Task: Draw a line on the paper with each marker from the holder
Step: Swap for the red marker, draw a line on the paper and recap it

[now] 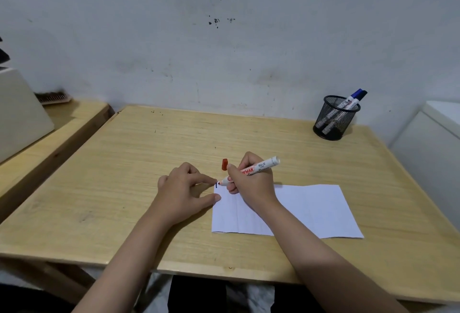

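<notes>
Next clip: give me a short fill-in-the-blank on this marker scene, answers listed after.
1. The right hand holds the uncapped marker with its tip at the paper's ____ corner.
2. The red cap stands on the ____.
3. The mesh holder still holds ____ capped markers.
4. The left hand's fingers rest at the paper's ____ edge.

Answers: far-left; table; two; left

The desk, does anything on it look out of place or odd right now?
Little stands out. The red cap is off the marker and stands alone on the table behind the hands, where it could roll away if knocked. The paper lies slightly askew and shows fold creases. The holder stands upright near the far right corner.
</notes>
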`<action>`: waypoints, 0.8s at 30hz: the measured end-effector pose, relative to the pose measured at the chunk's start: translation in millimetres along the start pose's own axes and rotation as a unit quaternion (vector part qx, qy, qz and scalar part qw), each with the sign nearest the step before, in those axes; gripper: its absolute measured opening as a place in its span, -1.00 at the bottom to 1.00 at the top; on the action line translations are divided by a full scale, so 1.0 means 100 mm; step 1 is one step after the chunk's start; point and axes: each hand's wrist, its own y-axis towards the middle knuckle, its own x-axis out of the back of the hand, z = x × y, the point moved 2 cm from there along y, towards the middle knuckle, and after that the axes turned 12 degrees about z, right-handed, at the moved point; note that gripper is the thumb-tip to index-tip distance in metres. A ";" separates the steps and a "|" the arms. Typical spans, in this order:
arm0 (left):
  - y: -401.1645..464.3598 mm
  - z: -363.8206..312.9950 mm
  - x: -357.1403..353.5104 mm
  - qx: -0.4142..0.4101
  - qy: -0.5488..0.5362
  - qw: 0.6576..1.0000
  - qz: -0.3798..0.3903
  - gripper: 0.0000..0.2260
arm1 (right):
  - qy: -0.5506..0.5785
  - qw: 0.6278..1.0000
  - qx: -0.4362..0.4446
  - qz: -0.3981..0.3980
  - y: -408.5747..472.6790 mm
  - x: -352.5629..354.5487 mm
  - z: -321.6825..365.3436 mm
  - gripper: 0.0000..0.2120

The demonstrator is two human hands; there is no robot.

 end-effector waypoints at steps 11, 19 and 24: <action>0.01 -0.02 -0.01 0.004 0.023 1.000 -0.010 -0.56 | -0.008 1.000 -0.010 0.007 0.02 -0.02 -0.02 -0.71; 0.01 -0.01 -0.02 0.006 0.029 1.000 -0.009 -0.57 | -0.007 1.000 -0.022 0.017 0.03 -0.01 -0.01 -0.66; 0.01 -0.02 -0.01 0.004 0.024 1.000 -0.007 -0.60 | 0.060 0.997 -0.012 -0.046 0.02 0.05 0.02 -0.67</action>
